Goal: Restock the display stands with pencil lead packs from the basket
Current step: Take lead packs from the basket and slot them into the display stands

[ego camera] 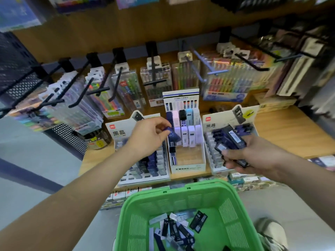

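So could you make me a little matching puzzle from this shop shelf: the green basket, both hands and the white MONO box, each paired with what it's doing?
Things
1. green plastic basket
2. left hand
3. right hand
4. white cardboard MONO box

States
A. pinches one dark blue lead pack
B. sits on the wooden shelf, front rows unfilled
C. holds loose packs, nearest the camera
D. grips a bundle of dark lead packs

Pairs: 1-C, 2-A, 3-D, 4-B
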{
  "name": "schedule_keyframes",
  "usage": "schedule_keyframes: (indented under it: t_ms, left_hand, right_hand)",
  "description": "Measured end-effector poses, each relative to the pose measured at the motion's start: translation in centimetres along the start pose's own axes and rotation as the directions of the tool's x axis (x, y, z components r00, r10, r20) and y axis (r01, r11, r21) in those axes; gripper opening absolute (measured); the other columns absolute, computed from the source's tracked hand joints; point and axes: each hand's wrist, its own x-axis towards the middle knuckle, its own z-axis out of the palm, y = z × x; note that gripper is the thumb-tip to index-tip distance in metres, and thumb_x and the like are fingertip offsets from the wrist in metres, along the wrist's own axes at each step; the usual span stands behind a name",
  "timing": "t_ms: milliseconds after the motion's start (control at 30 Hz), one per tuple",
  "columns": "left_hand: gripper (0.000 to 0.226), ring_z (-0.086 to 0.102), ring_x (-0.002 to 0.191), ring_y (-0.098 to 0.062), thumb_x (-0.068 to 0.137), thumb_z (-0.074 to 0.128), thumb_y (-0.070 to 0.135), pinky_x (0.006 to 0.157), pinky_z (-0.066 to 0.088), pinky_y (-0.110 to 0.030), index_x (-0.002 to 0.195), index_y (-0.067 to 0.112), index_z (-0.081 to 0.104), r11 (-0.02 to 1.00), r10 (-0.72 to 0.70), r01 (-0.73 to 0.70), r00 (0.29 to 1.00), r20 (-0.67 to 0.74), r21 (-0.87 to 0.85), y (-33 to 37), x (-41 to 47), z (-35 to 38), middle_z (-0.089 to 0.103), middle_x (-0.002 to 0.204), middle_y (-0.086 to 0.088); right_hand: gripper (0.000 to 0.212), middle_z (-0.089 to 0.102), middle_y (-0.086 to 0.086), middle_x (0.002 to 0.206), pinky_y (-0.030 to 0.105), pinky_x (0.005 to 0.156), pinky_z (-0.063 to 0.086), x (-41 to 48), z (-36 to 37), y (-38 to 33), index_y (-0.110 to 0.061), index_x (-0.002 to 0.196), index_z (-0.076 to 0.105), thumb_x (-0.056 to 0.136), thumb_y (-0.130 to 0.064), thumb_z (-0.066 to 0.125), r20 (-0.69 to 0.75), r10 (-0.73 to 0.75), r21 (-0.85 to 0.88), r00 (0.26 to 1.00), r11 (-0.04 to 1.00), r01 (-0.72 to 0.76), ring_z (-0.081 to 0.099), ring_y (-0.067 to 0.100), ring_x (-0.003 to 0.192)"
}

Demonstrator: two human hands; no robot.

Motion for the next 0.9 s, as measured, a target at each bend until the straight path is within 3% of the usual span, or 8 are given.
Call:
schedule_keyframes:
  t_ms: [133,267,433,567,700,800,900]
  left_hand:
    - [0.015,0.06,0.075,-0.005,0.086,0.069,0.017,0.064,0.041,-0.008,0.089,0.031,0.064,0.999,0.045,-0.045,0.999,-0.002,0.013,1.7,1.7,2.7,0.064,0.08,0.013]
    - [0.013,0.059,0.076,-0.008,0.085,0.069,0.019,0.07,0.045,-0.018,0.098,0.022,0.07,0.994,0.096,-0.095,0.995,-0.02,0.05,3.4,2.9,5.6,0.066,0.084,0.009]
    - [0.013,0.059,0.074,-0.003,0.084,0.07,0.018,0.069,0.045,-0.009,0.097,0.023,0.07,0.997,0.079,-0.079,0.997,-0.015,-0.014,5.2,4.5,8.9,0.064,0.081,0.013]
    - [0.012,0.057,0.071,0.003,0.083,0.073,0.019,0.067,0.043,-0.003,0.095,0.022,0.071,0.994,0.066,-0.068,0.997,-0.027,-0.085,7.2,5.8,12.1,0.061,0.076,0.018]
    - [0.01,0.062,0.072,-0.006,0.079,0.076,0.018,0.075,0.053,-0.023,0.087,0.022,0.07,0.987,0.059,-0.055,0.998,0.021,-0.149,9.2,6.9,16.0,0.063,0.072,0.015]
    - [0.011,0.064,0.078,-0.014,0.079,0.075,0.019,0.075,0.051,-0.026,0.09,0.02,0.073,0.993,0.109,-0.105,0.992,0.07,-0.058,9.9,7.5,18.3,0.066,0.076,0.01]
    - [0.016,0.065,0.083,-0.016,0.082,0.073,0.019,0.077,0.05,-0.026,0.098,0.019,0.074,0.993,0.118,-0.118,0.985,0.129,-0.006,9.9,7.8,19.7,0.073,0.09,0.002]
  right_hand:
    - [0.015,0.062,0.004,0.057,0.018,0.038,0.036,-0.1,-2.6,1.0,-0.009,0.089,0.056,0.095,-0.02,0.064,0.036,-0.035,-0.356,0.999,0.934,0.046,0.051,0.01,0.039]
    - [0.02,0.053,-0.001,0.048,0.019,0.039,0.032,0.6,-4.3,2.7,-0.016,0.081,0.055,0.097,-0.028,0.061,-0.105,-0.065,-0.344,0.992,0.939,0.025,0.042,0.01,0.036]
    - [0.014,0.041,0.002,0.055,0.023,0.042,0.029,2.4,-5.0,3.5,-0.014,0.081,0.055,0.092,-0.019,0.06,-0.145,-0.067,-0.388,0.987,0.922,0.005,0.036,0.017,0.044]
    - [0.01,0.043,0.007,0.061,0.021,0.037,0.031,2.9,-7.9,5.1,-0.005,0.088,0.056,0.094,-0.011,0.061,-0.181,0.01,-0.243,0.983,0.969,-0.055,0.042,0.018,0.046]
    - [0.017,0.052,0.01,0.066,0.02,0.036,0.031,2.3,-11.4,7.2,-0.007,0.082,0.054,0.094,-0.013,0.065,-0.266,0.064,-0.018,0.962,0.997,-0.071,0.057,0.014,0.047]
    - [0.014,0.058,0.015,0.069,0.02,0.036,0.025,1.8,-12.7,8.1,-0.005,0.086,0.057,0.093,-0.014,0.066,-0.295,0.058,-0.004,0.954,0.998,-0.062,0.051,0.023,0.053]
    - [0.014,0.058,0.014,0.067,0.019,0.036,0.026,1.5,-13.2,8.5,-0.005,0.086,0.059,0.094,-0.014,0.065,-0.305,0.051,-0.004,0.951,0.998,-0.055,0.046,0.018,0.049]
